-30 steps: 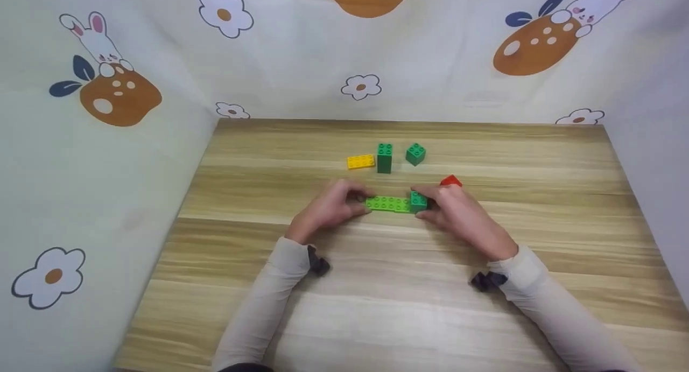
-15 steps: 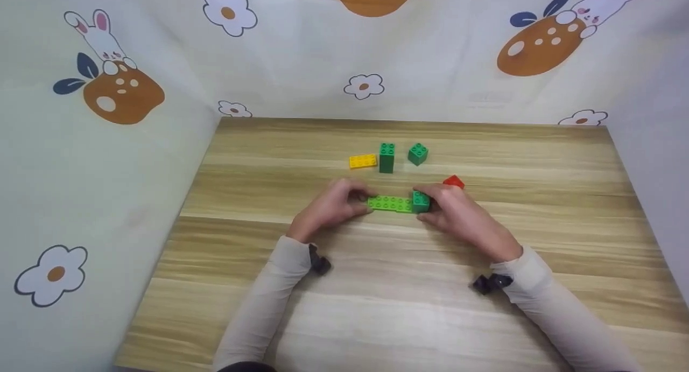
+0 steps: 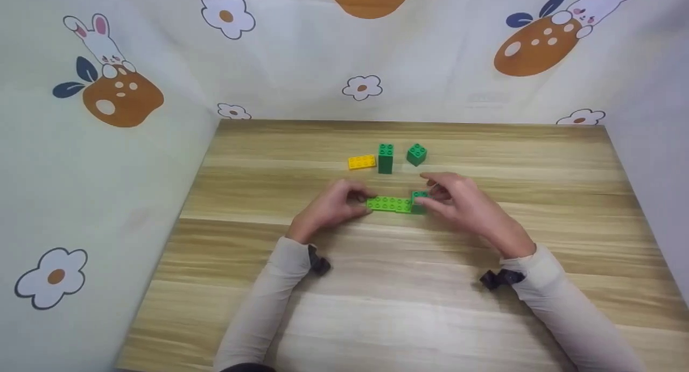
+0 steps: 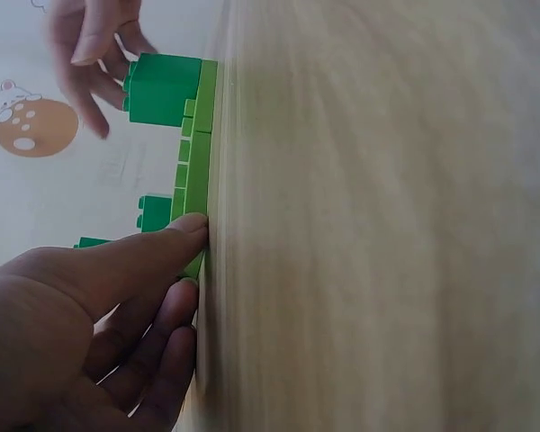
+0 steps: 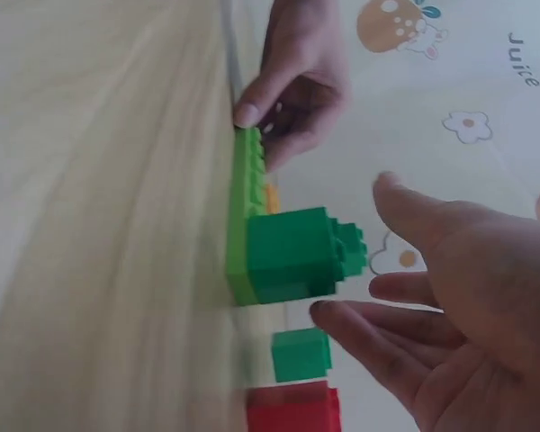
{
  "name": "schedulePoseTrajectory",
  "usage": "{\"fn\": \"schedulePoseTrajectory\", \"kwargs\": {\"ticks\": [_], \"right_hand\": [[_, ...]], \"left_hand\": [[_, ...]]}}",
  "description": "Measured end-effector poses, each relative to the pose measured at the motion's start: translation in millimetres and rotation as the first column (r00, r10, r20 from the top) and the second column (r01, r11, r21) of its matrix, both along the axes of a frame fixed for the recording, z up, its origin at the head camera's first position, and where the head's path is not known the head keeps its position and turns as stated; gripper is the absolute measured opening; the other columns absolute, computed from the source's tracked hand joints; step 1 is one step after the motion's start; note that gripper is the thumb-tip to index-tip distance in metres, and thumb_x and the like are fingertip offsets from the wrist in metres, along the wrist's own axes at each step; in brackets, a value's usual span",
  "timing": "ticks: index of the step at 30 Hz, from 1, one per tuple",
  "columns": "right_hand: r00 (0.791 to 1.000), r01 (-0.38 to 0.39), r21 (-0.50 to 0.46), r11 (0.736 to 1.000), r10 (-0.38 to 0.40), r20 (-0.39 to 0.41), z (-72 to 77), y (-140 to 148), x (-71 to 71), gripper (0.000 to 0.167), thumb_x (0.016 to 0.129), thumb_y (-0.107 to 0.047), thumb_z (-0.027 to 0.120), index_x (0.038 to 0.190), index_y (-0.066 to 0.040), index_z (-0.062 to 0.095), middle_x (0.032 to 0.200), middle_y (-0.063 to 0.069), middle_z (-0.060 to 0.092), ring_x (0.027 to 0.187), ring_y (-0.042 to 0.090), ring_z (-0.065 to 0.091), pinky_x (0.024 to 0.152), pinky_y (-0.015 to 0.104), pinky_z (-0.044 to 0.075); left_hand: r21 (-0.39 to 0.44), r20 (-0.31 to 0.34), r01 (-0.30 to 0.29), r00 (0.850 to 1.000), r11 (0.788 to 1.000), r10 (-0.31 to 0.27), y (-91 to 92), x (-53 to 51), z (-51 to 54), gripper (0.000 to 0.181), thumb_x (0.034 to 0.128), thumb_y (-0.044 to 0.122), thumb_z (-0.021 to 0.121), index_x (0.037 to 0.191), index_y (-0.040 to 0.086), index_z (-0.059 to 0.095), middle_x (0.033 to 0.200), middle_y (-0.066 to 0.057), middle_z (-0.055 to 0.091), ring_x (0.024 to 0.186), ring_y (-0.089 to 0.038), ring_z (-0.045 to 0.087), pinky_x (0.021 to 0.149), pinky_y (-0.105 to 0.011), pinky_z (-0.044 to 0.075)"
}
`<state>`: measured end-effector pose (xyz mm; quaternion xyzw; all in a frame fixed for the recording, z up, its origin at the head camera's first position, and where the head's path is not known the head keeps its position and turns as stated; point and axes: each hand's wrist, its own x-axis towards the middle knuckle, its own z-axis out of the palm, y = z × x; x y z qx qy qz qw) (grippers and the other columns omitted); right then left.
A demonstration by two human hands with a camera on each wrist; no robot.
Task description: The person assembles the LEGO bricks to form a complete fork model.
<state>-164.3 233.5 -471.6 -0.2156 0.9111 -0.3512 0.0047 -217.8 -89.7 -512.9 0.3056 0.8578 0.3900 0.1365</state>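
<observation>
Right hand (image 3: 473, 208) is letting go, fingers apart, gripping nothing, so the green block (image 5: 290, 256) is looking seated on the light-green strip (image 3: 388, 204)'s right end, left hand (image 3: 329, 206) pinching its left.

Wood-grain table (image 3: 377, 307), printed backdrop (image 3: 290, 65), rabbit motifs (image 3: 122, 100)

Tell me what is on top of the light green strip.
A dark green block sits on one end of the strip, beside bare studs. The left hand partly hides the other end; the surface under the block is covered.
</observation>
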Motion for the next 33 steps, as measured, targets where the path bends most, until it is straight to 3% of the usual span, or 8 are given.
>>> {"fn": "schedulePoseTrajectory", "kwargs": {"ticks": [4,8,13,19,26,33], "right_hand": [[0.993,0.04,0.001,0.999,-0.039,-0.109,7.5,12,-4.9,0.044,0.099,-0.016,0.081,0.137,0.002,0.07,0.12,0.022,0.078,0.097,0.029,0.079,0.084,0.044,0.067],[0.986,0.086,0.083,0.993,-0.073,-0.153,11.0,28,-9.0,0.041,0.097,-0.013,0.082,0.136,-0.003,0.072,0.132,0.019,0.075,0.115,0.036,0.074,0.1,0.055,0.061],[0.994,0.087,0.181,0.98,-0.074,-0.077,11.1,42,-12.7,0.046,0.096,-0.017,0.084,0.138,-0.004,0.069,0.141,0.021,0.07,0.134,0.044,0.063,0.114,0.063,0.05],[0.996,0.072,0.18,0.981,-0.081,0.043,3.1,46,-17.3,0.052,0.095,-0.019,0.085,0.139,0.001,0.067,0.133,0.023,0.071,0.12,0.043,0.069,0.102,0.059,0.059],[0.997,0.072,0.149,0.986,-0.077,0.032,-6.4,45,-21.4,0.048,0.092,-0.014,0.087,0.132,0.006,0.07,0.122,0.024,0.075,0.107,0.038,0.072,0.094,0.053,0.061],[0.99,0.088,0.16,0.983,-0.103,0.092,-7.4,46,-20.9,0.05,0.092,-0.013,0.087,0.134,0.006,0.069,0.121,0.024,0.076,0.105,0.036,0.071,0.094,0.053,0.061]], "left_hand": [[0.002,0.01,-0.002,1.0,1.0,0.002,-0.5,0.3,0.2,0.034,0.0934,0.014,0.084,0.128,0.013,0.08,0.121,-0.002,0.08,0.106,-0.015,0.072,0.099,-0.036,0.061],[0.002,0.022,-0.004,1.0,1.0,0.004,-0.5,0.2,0.6,0.034,0.0935,0.014,0.084,0.127,0.013,0.08,0.121,-0.003,0.08,0.106,-0.015,0.072,0.099,-0.036,0.061],[0.004,0.04,0.0,0.999,1.0,0.0,-0.7,0.1,0.5,0.035,0.0939,0.014,0.084,0.128,0.014,0.079,0.122,-0.002,0.08,0.106,-0.014,0.071,0.099,-0.036,0.061],[0.011,0.034,-0.002,0.999,1.0,0.001,-0.3,0.3,0.4,0.034,0.0936,0.014,0.085,0.127,0.013,0.08,0.121,-0.003,0.08,0.106,-0.015,0.072,0.099,-0.036,0.061],[-0.011,0.019,-0.016,1.0,1.0,0.016,0.6,0.6,0.1,0.034,0.0929,0.015,0.086,0.127,0.014,0.08,0.121,0.0,0.081,0.106,-0.014,0.071,0.099,-0.035,0.06],[-0.006,0.037,-0.012,0.999,1.0,0.012,0.3,1.6,1.4,0.035,0.0932,0.015,0.085,0.128,0.014,0.08,0.122,-0.002,0.08,0.107,-0.015,0.071,0.1,-0.036,0.06]]}}
